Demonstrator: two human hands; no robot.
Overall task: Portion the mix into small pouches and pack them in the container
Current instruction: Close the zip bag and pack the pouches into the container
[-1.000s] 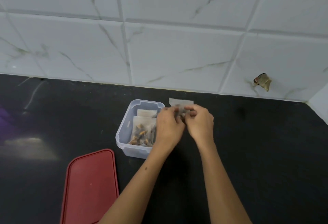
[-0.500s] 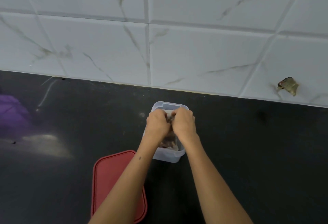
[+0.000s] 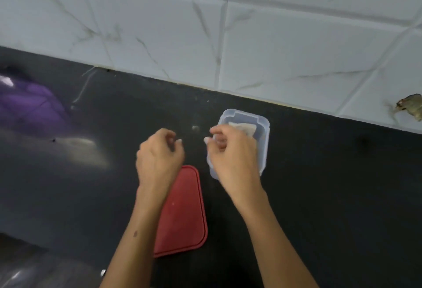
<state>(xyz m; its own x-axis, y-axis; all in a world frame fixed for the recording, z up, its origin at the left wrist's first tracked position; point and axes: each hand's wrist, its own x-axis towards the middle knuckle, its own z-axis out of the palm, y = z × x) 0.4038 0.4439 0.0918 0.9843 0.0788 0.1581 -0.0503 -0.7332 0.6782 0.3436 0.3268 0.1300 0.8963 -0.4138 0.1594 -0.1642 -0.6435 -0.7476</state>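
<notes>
Over the clear container (image 3: 262,141) – right hand (image 3: 233,157), fingers loosely curled, empty. Left hand (image 3: 159,157) beside it, likewise empty – above red lid (image 3: 182,210).

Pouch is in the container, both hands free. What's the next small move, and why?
Probably reach the left hand down to the red lid. It lies off on the countertop beside the open container, a pouch sits inside, and neither hand holds anything.
</notes>
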